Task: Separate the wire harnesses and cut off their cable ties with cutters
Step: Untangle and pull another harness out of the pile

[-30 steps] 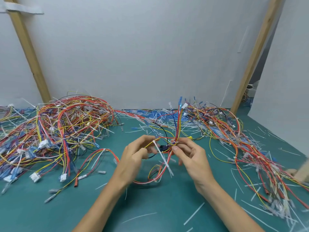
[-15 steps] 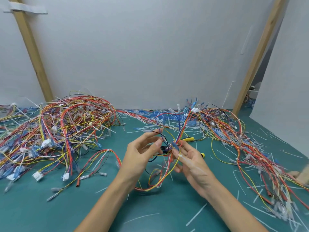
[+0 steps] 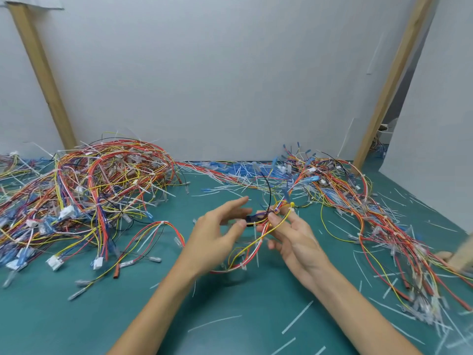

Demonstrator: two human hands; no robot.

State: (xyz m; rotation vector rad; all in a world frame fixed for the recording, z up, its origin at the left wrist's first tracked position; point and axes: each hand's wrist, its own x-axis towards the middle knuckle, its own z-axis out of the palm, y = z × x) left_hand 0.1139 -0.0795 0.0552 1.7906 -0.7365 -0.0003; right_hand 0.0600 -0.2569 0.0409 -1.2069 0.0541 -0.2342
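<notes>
Over the green table (image 3: 128, 316), a small wire harness (image 3: 247, 253) of red, yellow and white wires hangs between my hands. It has a dark blue piece (image 3: 256, 217) at its top and white cable ties (image 3: 242, 265) around its lower loop. My right hand (image 3: 294, 239) pinches the wires just right of the dark piece, with its other fingers spread. My left hand (image 3: 217, 234) meets the dark piece's left end with thumb and fingertips, fingers nearly straight. A small yellow part (image 3: 291, 204) shows behind my right fingers. I cannot tell whether it belongs to the cutters.
A large tangled harness pile (image 3: 102, 190) fills the left. Another pile (image 3: 384, 226) runs along the right. Cut white tie pieces (image 3: 297, 316) lie scattered over the table. Wooden posts (image 3: 43, 73) (image 3: 389, 80) lean on the white wall. A wooden piece (image 3: 460, 257) pokes in at the right edge.
The harness has turned between my hands and its upper wires now lean right. My left fingers have straightened and opened out. The long white tie tail has swung from the front to below.
</notes>
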